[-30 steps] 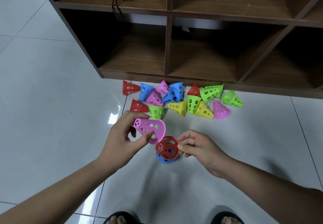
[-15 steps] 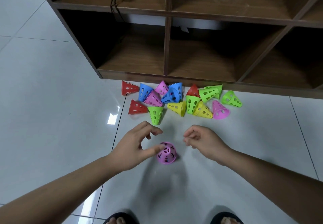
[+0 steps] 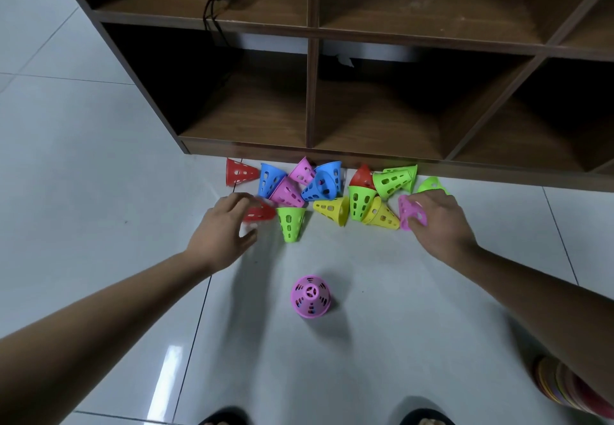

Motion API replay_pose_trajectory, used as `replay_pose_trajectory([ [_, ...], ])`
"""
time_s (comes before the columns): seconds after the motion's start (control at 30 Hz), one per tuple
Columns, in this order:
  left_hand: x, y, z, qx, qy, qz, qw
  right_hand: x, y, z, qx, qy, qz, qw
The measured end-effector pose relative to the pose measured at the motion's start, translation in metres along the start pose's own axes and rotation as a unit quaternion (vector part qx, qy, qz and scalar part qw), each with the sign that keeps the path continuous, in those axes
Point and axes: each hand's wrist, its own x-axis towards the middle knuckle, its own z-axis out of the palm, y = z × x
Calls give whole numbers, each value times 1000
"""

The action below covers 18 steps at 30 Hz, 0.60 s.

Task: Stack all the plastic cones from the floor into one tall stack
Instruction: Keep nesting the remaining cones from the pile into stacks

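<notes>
Stack: the pink-topped stack (image 3: 310, 296) stands upright on the white floor tiles (image 3: 99, 225), near my feet and well apart from the loose cones.
Loose cones: a jumble lying along the foot of the wooden shelf unit (image 3: 312, 92) — red, blue, pink, yellow and green, most on their sides.
My left hand (image 3: 221, 228): reaching over a red cone (image 3: 260, 212) lying on its side, fingers curved above it, thumb spread; I cannot tell whether they have closed on it — the hand is blurred.
My right hand (image 3: 438, 222): fingers wrapped on a pink cone (image 3: 410, 213) at the right end of the pile, gripping it, just beside a yellow cone (image 3: 382, 213).
Green cone (image 3: 290, 223): standing wide end up between my two hands, nearer the left one.
Far left: a second red cone (image 3: 239, 172) lies on its side, a little apart from the rest.
Lower right corner: a striped, multicoloured object (image 3: 561, 386), partly hidden by my right forearm.
</notes>
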Motion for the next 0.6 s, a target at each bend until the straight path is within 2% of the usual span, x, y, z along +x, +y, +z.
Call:
replay_pose_trajectory([
  [0.13,1,-11,5,62,-66,-44,995,-6,11,12,4,-52,30,998],
  [0.23,-1,-15,7,92,-46,-44,994,-14,9,18,33,-57,53,996],
  [0.37,-3,-21,12,101,-46,-58,992,-26,4,22,20,-102,82,991],
  [0.6,-21,-42,24,61,-45,-107,991,-46,3,30,4,-179,138,974],
])
